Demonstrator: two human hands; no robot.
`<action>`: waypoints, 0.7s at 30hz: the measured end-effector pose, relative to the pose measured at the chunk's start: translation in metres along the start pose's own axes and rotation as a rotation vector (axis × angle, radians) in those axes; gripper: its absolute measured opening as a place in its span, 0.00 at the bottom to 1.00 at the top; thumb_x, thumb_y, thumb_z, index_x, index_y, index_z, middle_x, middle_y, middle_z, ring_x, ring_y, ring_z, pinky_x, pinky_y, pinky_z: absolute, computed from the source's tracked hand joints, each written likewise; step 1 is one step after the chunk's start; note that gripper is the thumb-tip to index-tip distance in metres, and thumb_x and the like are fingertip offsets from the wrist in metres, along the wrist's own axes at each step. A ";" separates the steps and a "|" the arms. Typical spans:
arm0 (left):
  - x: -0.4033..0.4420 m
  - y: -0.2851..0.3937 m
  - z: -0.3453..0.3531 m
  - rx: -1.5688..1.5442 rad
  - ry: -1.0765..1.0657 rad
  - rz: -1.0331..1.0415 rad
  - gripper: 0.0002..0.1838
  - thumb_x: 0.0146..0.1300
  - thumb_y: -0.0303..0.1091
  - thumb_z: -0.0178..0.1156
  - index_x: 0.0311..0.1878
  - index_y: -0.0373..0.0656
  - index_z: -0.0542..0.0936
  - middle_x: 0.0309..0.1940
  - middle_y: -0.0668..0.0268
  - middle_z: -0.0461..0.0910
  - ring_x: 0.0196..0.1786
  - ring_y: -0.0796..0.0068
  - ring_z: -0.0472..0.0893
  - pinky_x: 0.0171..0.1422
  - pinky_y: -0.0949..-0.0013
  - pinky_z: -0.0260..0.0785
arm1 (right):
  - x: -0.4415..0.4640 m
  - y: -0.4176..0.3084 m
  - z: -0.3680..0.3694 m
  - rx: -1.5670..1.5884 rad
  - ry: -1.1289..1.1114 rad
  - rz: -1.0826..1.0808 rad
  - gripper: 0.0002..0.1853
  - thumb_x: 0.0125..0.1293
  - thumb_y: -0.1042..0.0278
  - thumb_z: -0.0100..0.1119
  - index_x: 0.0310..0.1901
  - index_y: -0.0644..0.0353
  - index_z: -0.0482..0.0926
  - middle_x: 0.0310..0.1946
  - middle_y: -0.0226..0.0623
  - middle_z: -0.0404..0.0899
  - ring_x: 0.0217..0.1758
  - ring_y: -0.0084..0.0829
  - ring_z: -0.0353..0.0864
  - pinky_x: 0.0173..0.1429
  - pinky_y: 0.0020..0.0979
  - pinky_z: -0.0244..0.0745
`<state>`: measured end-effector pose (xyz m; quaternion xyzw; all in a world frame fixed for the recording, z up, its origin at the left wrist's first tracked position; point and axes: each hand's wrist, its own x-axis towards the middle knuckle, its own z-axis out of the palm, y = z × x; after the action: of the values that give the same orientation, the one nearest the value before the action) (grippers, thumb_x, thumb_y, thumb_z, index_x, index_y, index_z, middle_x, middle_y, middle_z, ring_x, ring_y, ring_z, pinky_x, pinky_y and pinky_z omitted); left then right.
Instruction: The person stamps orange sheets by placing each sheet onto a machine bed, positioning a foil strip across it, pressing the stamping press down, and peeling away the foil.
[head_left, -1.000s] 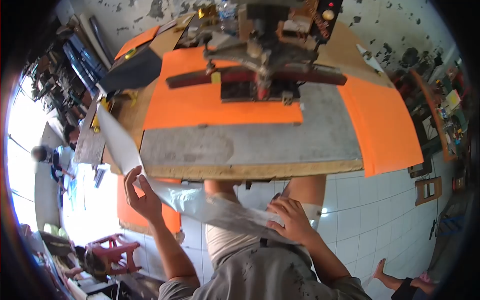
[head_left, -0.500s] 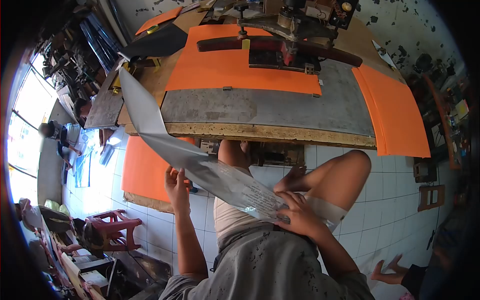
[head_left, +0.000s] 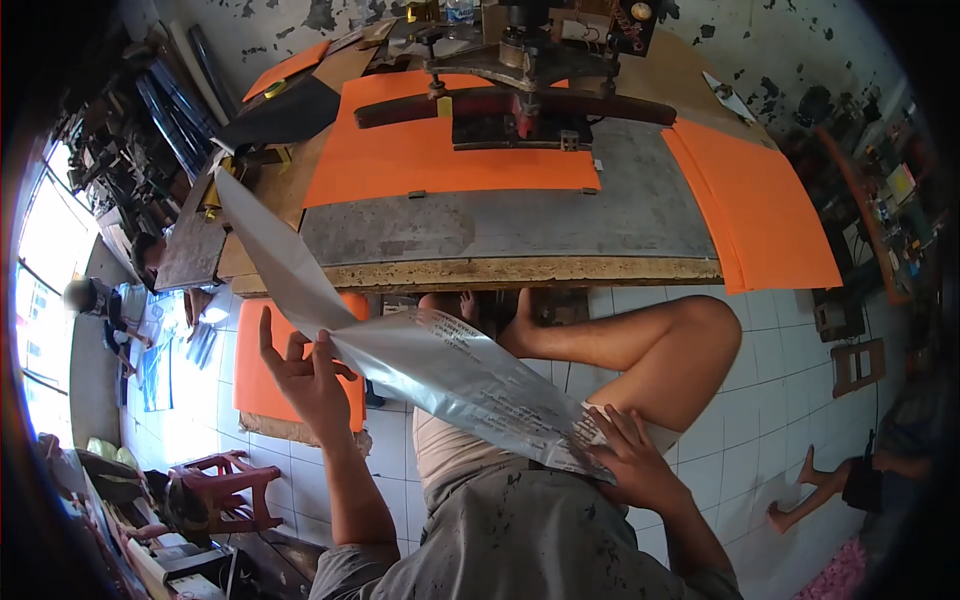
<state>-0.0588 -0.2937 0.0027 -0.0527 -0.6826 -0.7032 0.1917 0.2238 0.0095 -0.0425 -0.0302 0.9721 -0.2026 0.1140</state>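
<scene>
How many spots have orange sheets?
4: middle sheet under the press, right sheets on the table, far left sheet, low left sheet below the table. Others may hide.

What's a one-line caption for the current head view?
Left hand and right hand on a long silvery printed film strip, before a grey-topped press table with orange sheets.

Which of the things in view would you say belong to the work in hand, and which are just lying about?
In the work:
printed silvery film, touched by left hand and right hand
probably metal press and orange sheet partly beneath it

Apparently just lying about:
red plastic stool
black sheet
plastic bottle
</scene>
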 end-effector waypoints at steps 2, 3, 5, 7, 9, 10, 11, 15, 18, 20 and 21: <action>0.004 0.006 0.009 -0.023 -0.006 0.022 0.36 0.72 0.20 0.58 0.81 0.45 0.59 0.37 0.65 0.81 0.29 0.85 0.80 0.22 0.80 0.72 | -0.007 0.006 0.012 0.005 0.099 0.045 0.19 0.59 0.59 0.72 0.51 0.57 0.86 0.80 0.45 0.58 0.85 0.47 0.53 0.85 0.61 0.47; 0.006 0.011 0.013 -0.014 0.002 0.028 0.35 0.72 0.20 0.58 0.80 0.45 0.60 0.37 0.65 0.81 0.29 0.85 0.80 0.22 0.80 0.72 | -0.012 0.010 0.023 -0.004 0.117 0.049 0.17 0.59 0.61 0.72 0.48 0.57 0.87 0.78 0.44 0.61 0.83 0.47 0.57 0.83 0.60 0.50; 0.010 0.019 0.020 0.009 0.020 0.042 0.34 0.72 0.21 0.58 0.79 0.44 0.61 0.38 0.65 0.82 0.30 0.85 0.81 0.23 0.80 0.73 | -0.019 0.020 0.042 -0.020 0.154 0.055 0.12 0.60 0.63 0.71 0.44 0.57 0.87 0.75 0.42 0.67 0.79 0.46 0.64 0.81 0.59 0.55; 0.014 0.020 0.026 -0.007 0.030 0.065 0.32 0.72 0.21 0.59 0.77 0.43 0.64 0.38 0.66 0.82 0.30 0.86 0.81 0.23 0.80 0.73 | -0.017 0.023 0.046 0.059 0.239 0.029 0.09 0.61 0.65 0.70 0.41 0.57 0.87 0.70 0.39 0.74 0.74 0.45 0.70 0.78 0.55 0.61; 0.020 0.019 0.028 -0.009 0.010 0.079 0.30 0.72 0.21 0.60 0.76 0.41 0.65 0.38 0.66 0.82 0.30 0.86 0.81 0.24 0.80 0.74 | -0.015 0.026 0.049 0.166 0.291 0.055 0.07 0.62 0.66 0.70 0.40 0.58 0.87 0.65 0.38 0.79 0.69 0.43 0.76 0.74 0.50 0.66; 0.023 0.017 0.028 -0.006 -0.010 0.083 0.29 0.72 0.21 0.60 0.74 0.39 0.66 0.39 0.65 0.82 0.29 0.86 0.81 0.24 0.80 0.74 | -0.014 0.031 0.049 0.229 0.303 0.091 0.07 0.63 0.67 0.70 0.40 0.58 0.87 0.62 0.37 0.81 0.66 0.43 0.78 0.72 0.48 0.69; 0.027 0.016 0.028 -0.002 -0.030 0.089 0.28 0.72 0.20 0.60 0.73 0.38 0.66 0.39 0.65 0.82 0.29 0.87 0.81 0.24 0.80 0.75 | -0.013 0.036 0.048 0.293 0.315 0.126 0.07 0.63 0.67 0.70 0.41 0.59 0.87 0.60 0.37 0.83 0.64 0.42 0.80 0.70 0.46 0.71; 0.039 0.017 0.038 0.081 -0.044 0.115 0.25 0.73 0.21 0.60 0.71 0.37 0.69 0.38 0.68 0.78 0.28 0.88 0.80 0.25 0.81 0.72 | -0.020 0.047 -0.002 0.665 0.367 0.176 0.08 0.63 0.70 0.69 0.40 0.63 0.86 0.50 0.42 0.87 0.53 0.40 0.86 0.59 0.38 0.80; 0.049 0.018 0.049 0.136 -0.095 0.106 0.23 0.75 0.24 0.59 0.70 0.38 0.70 0.37 0.68 0.78 0.29 0.86 0.80 0.26 0.81 0.70 | -0.029 0.072 -0.045 0.566 0.512 -0.020 0.07 0.64 0.70 0.67 0.39 0.65 0.85 0.47 0.42 0.88 0.50 0.39 0.87 0.57 0.36 0.80; 0.058 0.014 0.057 0.128 -0.185 0.148 0.22 0.77 0.28 0.58 0.70 0.39 0.71 0.38 0.67 0.80 0.30 0.84 0.81 0.26 0.81 0.70 | -0.043 0.092 -0.064 0.762 0.527 0.097 0.09 0.66 0.68 0.64 0.36 0.67 0.83 0.41 0.40 0.86 0.44 0.34 0.85 0.53 0.34 0.79; 0.061 0.017 0.064 0.179 -0.212 0.153 0.20 0.78 0.29 0.55 0.70 0.38 0.71 0.39 0.66 0.81 0.31 0.81 0.82 0.29 0.79 0.70 | -0.051 0.105 -0.076 0.785 0.487 0.209 0.10 0.67 0.67 0.63 0.36 0.67 0.81 0.38 0.37 0.84 0.41 0.30 0.83 0.49 0.32 0.78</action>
<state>-0.1213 -0.2434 0.0431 -0.1612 -0.7530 -0.6133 0.1756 0.2546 0.1405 -0.0066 0.1615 0.8182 -0.5435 -0.0948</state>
